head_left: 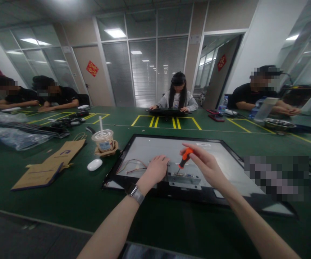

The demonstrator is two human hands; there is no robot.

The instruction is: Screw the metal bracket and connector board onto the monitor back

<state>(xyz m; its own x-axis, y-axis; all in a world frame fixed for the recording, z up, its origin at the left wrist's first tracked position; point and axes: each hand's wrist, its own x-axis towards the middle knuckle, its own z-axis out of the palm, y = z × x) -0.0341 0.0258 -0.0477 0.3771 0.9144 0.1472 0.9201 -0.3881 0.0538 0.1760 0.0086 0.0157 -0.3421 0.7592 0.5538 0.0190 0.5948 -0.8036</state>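
Note:
In front of me a large flat display panel (139,149) with a black frame lies on its face, its pale back up. A metal bracket (184,182) with a small circuit board and connectors sits near its front edge. My right hand (207,163) grips the handle of an orange-and-black screwdriver (186,157), held at a slant. The screwdriver's tip points down at the board in the bracket; whether it sits in a screw is too small to tell. My left hand (156,171) lies palm down at the bracket's left end, fingers out. Thin red and black wires (132,169) run beside it.
Left of the panel are a drink cup with a straw (103,140) in a carton holder, a white rounded case (94,165) and brown paper bags (47,167). Co-workers sit across the green table (71,201). A metal bowl (279,125) stands at the right.

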